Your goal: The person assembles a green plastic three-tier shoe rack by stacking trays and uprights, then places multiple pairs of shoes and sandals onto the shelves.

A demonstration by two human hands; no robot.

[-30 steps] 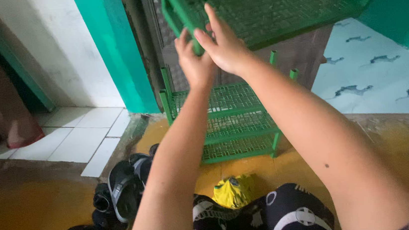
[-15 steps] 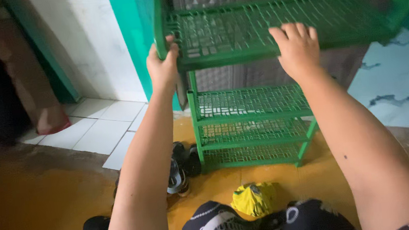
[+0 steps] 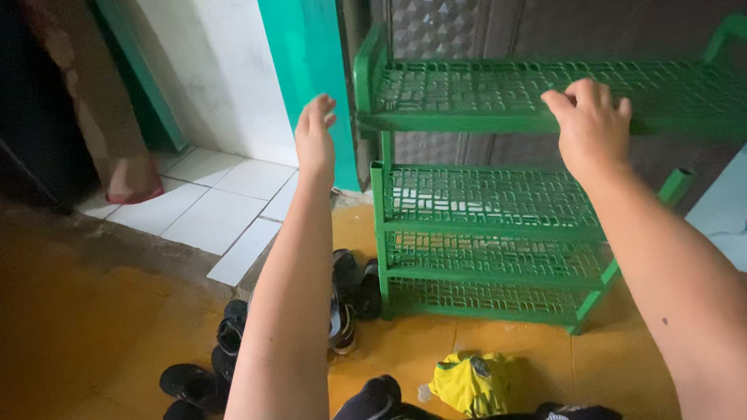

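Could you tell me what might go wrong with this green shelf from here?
Only the right hand grips the top shelf tier; the left hand is open beside it, so the tier could tip. Its right end sits off the free post, so it may not seat.

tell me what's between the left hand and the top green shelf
Nothing lies between them in the head view. The left hand hangs open beside the top green shelf, with only the teal door frame showing behind the gap. The right hand rests on the shelf's front edge.

A home entryway; green shoe rack point(image 3: 502, 216), shoes point(image 3: 346, 299), tiled floor point(image 3: 209, 207).
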